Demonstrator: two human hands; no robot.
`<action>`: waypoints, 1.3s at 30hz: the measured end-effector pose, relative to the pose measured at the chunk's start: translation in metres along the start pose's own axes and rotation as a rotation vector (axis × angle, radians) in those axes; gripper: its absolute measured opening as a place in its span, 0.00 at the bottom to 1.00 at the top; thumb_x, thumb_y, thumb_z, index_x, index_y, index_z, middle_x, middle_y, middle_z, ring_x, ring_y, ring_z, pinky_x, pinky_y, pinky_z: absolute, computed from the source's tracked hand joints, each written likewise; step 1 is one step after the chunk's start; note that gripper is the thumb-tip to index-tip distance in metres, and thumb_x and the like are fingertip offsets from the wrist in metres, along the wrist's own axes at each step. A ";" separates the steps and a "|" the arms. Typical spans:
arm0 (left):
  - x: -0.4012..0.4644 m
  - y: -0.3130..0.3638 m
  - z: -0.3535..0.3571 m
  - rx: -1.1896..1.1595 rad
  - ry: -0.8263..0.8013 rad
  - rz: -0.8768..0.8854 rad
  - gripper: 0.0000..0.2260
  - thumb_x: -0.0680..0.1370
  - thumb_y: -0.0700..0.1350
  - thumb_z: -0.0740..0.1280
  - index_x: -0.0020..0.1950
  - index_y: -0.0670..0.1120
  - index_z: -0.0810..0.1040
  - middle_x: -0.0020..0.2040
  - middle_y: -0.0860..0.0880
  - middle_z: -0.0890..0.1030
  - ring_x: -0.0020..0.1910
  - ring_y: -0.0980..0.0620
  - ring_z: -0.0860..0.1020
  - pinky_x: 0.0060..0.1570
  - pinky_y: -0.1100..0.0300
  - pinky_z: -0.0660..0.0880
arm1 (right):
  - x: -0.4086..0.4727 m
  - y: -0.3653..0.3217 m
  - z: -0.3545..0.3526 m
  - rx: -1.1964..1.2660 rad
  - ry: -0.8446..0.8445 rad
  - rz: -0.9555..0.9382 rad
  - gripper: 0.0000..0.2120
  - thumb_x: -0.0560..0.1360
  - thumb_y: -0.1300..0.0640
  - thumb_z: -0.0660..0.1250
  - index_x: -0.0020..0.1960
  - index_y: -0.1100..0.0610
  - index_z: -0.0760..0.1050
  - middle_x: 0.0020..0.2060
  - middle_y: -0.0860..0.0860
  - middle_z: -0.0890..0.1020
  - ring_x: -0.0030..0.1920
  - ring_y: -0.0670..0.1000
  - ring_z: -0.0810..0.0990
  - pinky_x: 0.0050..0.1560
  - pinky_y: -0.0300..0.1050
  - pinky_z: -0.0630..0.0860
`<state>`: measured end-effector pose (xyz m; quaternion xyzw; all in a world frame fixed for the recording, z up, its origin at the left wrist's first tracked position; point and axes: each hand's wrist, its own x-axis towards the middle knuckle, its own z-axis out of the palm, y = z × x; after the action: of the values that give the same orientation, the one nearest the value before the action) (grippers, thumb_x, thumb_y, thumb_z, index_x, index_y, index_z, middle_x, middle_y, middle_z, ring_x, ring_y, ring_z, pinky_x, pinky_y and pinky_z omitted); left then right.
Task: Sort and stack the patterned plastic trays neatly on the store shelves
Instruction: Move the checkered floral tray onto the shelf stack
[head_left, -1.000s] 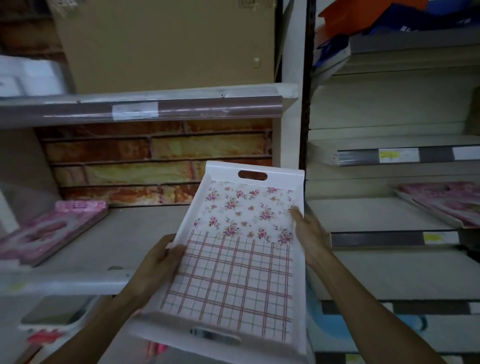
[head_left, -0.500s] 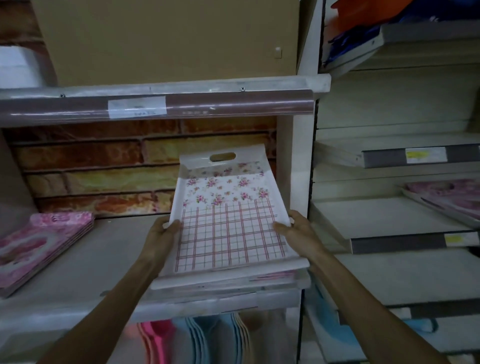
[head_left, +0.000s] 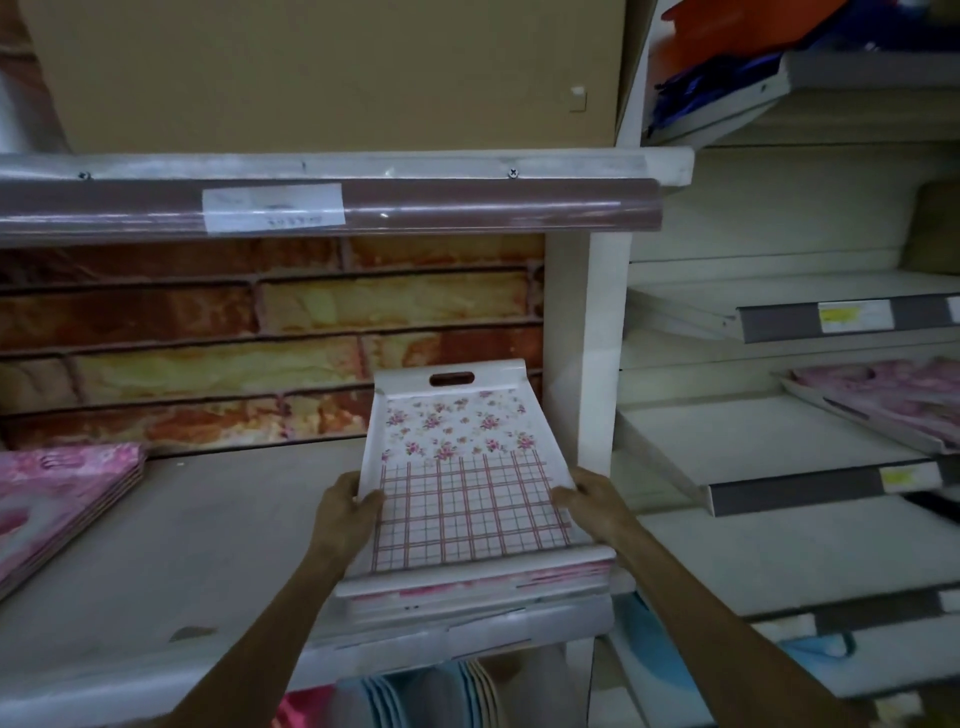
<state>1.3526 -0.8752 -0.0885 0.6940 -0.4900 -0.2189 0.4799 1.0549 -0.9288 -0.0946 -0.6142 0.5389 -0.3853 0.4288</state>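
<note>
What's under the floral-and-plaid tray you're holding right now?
Under the floral-and-plaid tray lie more stacked trays; only their white and pink front edges show, resting on the shelf. Their patterns and number are covered. Left hand and right hand grip its sides.

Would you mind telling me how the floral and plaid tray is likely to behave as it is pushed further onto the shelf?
The floral and plaid tray probably stays stiff: it looks flat and unbent between the left hand and right hand. Its glossy plastic likely slides easily over the trays beneath, so it may skew out of line.
</note>
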 end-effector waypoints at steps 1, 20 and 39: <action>0.000 -0.003 0.003 0.015 0.001 0.005 0.15 0.79 0.39 0.65 0.65 0.38 0.74 0.59 0.38 0.80 0.49 0.44 0.78 0.49 0.55 0.75 | 0.001 0.003 0.000 -0.014 -0.004 0.008 0.17 0.78 0.62 0.63 0.65 0.57 0.75 0.59 0.53 0.82 0.53 0.50 0.80 0.55 0.41 0.75; 0.004 -0.026 0.021 0.198 -0.006 0.095 0.12 0.80 0.37 0.63 0.61 0.37 0.78 0.56 0.38 0.83 0.54 0.39 0.81 0.56 0.54 0.75 | 0.013 0.034 0.001 0.052 -0.032 0.047 0.16 0.77 0.62 0.67 0.64 0.55 0.77 0.52 0.48 0.83 0.47 0.40 0.81 0.41 0.27 0.75; -0.039 0.051 0.027 -0.005 0.073 0.360 0.08 0.78 0.41 0.67 0.54 0.52 0.80 0.48 0.47 0.84 0.40 0.55 0.82 0.34 0.81 0.72 | -0.054 -0.007 -0.126 -0.078 0.267 -0.298 0.06 0.78 0.57 0.68 0.51 0.56 0.81 0.42 0.49 0.84 0.43 0.47 0.81 0.41 0.31 0.75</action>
<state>1.2909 -0.8560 -0.0623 0.6016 -0.5879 -0.1054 0.5305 0.9322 -0.8888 -0.0467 -0.6469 0.5085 -0.5012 0.2677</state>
